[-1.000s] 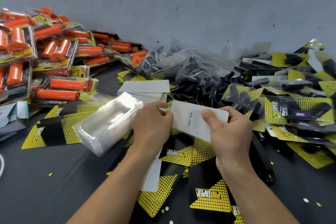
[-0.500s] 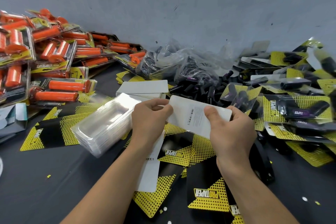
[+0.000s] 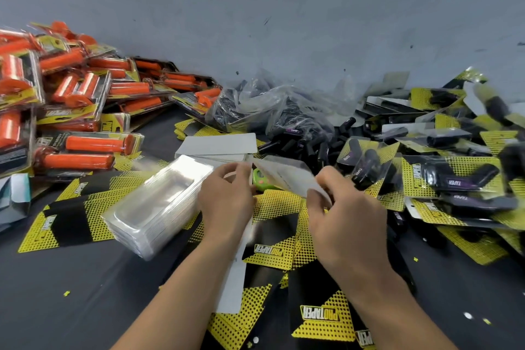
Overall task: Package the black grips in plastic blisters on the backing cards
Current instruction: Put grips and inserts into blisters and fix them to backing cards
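My right hand (image 3: 345, 221) pinches the backing card (image 3: 284, 176); my curled left hand (image 3: 227, 199) maybe doesn't, so it could twist loose.

PROTAPER logo on yellow-and-black backing cards (image 3: 320, 316), TAPER on purple label (image 3: 454, 182) of a packaged black grip (image 3: 483, 175), other print unreadable

Open bench (image 3: 71, 307) near left; a hand could pass freely there. A blister stack (image 3: 159, 204) blocked left of centre. Far left, orange packs (image 3: 71, 99) heaped; bagged black grips (image 3: 284, 113) far centre against the wall (image 3: 284, 23); packed cards (image 3: 454, 173) piled right. Centre occupied: left hand (image 3: 227, 199) and right hand (image 3: 343, 221) pinched a white card (image 3: 284, 176). Flat backing cards (image 3: 272, 253) near centre, low, no hindrance.
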The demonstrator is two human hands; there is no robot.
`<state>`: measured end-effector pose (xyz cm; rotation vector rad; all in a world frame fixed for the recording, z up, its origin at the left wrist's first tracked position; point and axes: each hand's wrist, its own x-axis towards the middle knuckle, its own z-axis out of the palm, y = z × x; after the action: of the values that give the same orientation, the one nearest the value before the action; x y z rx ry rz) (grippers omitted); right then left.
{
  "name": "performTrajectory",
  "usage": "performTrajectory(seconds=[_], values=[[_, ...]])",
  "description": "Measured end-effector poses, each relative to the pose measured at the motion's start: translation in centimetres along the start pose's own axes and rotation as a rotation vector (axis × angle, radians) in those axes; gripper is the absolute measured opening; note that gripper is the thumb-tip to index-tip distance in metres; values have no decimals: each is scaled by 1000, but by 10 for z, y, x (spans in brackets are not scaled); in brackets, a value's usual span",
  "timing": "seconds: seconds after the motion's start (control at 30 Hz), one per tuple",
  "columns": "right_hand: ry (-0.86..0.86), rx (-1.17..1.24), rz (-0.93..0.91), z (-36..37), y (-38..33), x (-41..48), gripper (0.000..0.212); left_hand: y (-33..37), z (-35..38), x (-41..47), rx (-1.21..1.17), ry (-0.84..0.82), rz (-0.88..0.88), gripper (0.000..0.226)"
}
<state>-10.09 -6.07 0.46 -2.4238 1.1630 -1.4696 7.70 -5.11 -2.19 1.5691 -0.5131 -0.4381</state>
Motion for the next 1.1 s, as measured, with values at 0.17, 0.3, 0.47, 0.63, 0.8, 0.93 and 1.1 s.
performTrajectory(seconds=[0.17, 0.3, 0.47, 0.63, 0.8, 0.93, 1.1], values=[[-15, -53, -190, 11, 2, -11, 21, 13, 1, -11, -419, -366, -475, 51], [-175, 149, -25, 16, 9, -17, 33, 9, 1, -9, -427, -349, -436, 22], [-264, 585, 562, 17, 15, -16, 35, 13, -4, -5, -493, -448, -314, 12], [-382, 769, 712, 25, 12, -15, 21, 16, -5, -8, -578, -586, -258, 23], [-334, 784, 692, 23, 10, -14, 17, 16, -5, -10, -618, -665, -222, 34], [-338, 770, 648, 19, 6, -15, 31, 17, -2, -11, -473, -682, -305, 25], [-367, 301, 402, 5, 4, -12, 27, 16, 0, -8, -505, -587, -274, 22]])
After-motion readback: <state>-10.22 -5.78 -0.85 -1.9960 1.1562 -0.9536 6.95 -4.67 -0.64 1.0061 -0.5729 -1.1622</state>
